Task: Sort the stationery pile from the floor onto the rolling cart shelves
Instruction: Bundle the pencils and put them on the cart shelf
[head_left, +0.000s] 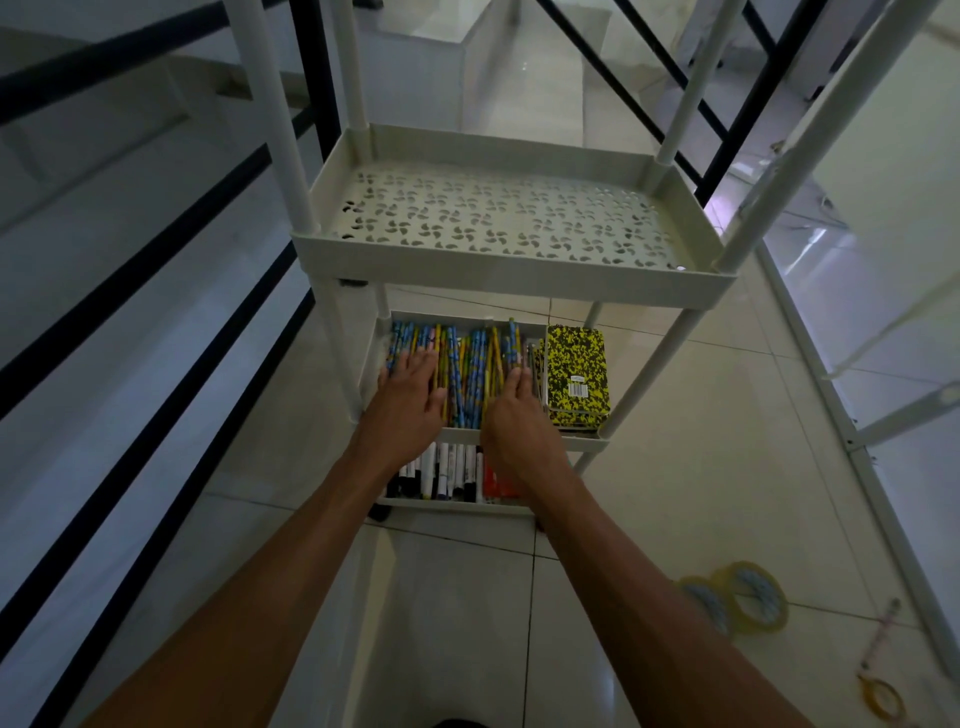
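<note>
A white rolling cart (498, 275) stands on the tiled floor in front of me. Its perforated upper shelf (498, 218) has nothing on it. On the middle shelf lie several patterned pencils (467, 374) in a row, with a stack of yellow-and-black notebooks (576, 374) at the right end. My left hand (413, 395) lies flat, fingers spread, on the left part of the pencils. My right hand (511, 410) rests on the pencils' right part, fingers together, next to the notebooks. The bottom shelf holds several markers (447, 475).
Rolls of clear tape (743, 603) lie on the floor at the right, with a loose pencil (880, 634) and a smaller tape roll (883, 701) beyond them. A black-barred railing (156, 291) runs along the left. A white metal frame (852, 395) stands to the right.
</note>
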